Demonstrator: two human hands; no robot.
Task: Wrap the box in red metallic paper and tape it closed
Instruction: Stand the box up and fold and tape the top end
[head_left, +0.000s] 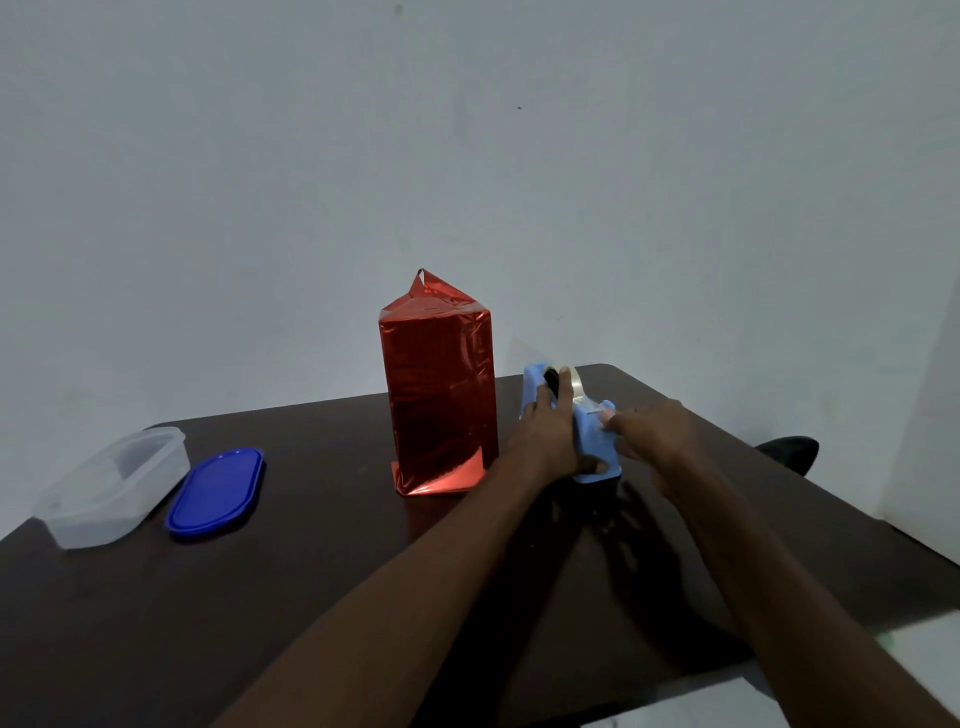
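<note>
Dark table, near edge at 6 o'clock. Left hand, toward 1 o'clock: grasps the blue tape dispenser from its left side, thumb under the near end. Right hand, just right of it: fingertips at the dispenser's cutter end; whether they pinch tape, cannot tell. Box in red metallic paper, 12 o'clock, upright, beside the dispenser, top flap raised. Blue lid and clear container, 10 o'clock, side by side.

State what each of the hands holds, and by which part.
The left hand grips the tape dispenser round its body. The right hand pinches the tape end at the dispenser's cutter.
</note>
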